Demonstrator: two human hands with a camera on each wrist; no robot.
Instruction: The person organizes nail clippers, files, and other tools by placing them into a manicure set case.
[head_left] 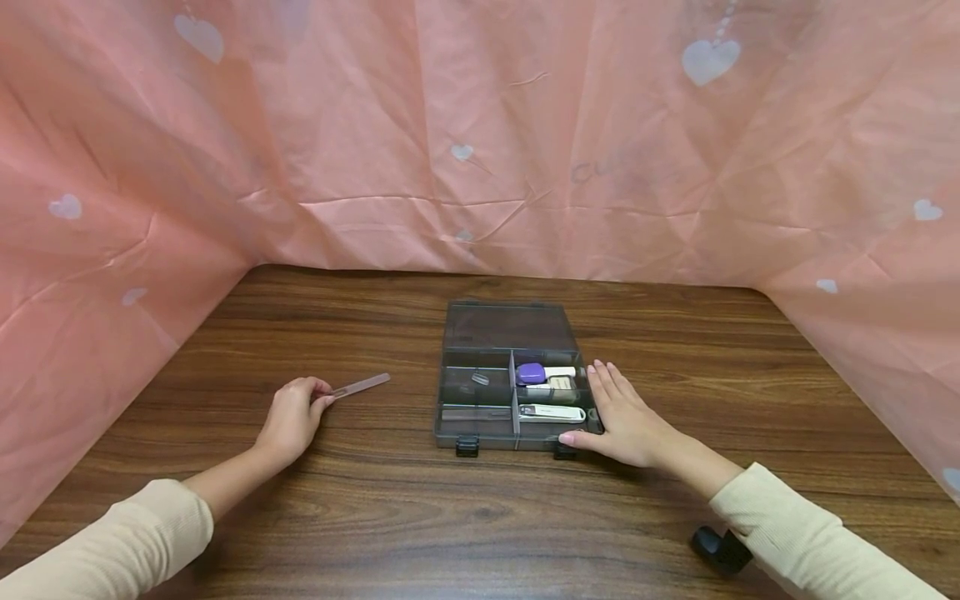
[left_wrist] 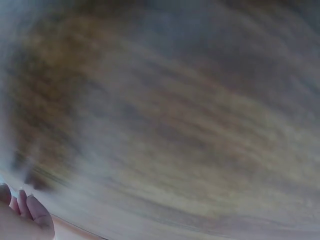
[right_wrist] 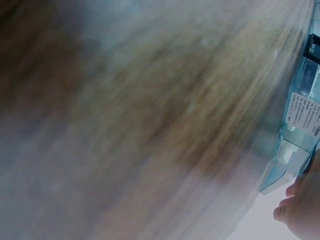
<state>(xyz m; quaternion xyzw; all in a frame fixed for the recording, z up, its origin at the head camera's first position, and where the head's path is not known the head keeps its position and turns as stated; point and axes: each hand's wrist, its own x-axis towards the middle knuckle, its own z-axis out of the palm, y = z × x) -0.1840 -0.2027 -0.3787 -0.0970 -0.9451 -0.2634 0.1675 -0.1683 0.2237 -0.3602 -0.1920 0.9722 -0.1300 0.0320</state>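
Observation:
My left hand (head_left: 291,418) pinches one end of a thin pale nail file (head_left: 363,385) between thumb and fingers, its rounded tip pointing right. Beside it, the transparent dark organizer box (head_left: 487,427) lies with its lid (head_left: 510,325) folded back. My right hand (head_left: 626,425) rests along the box's right side, fingers straight, thumb at the front right corner. Inside the right compartments are a purple nail polish bottle (head_left: 532,373) with a white cap, a pale-labelled bottle (head_left: 561,383) and a white nail clipper (head_left: 552,413). A small clear piece (head_left: 480,379) lies in a left compartment.
The wooden table (head_left: 360,525) carries everything, with pink curtains (head_left: 360,150) around its back and sides. A black device (head_left: 722,550) sits at my right sleeve. In the right wrist view a white label (right_wrist: 303,114) shows on the box's side.

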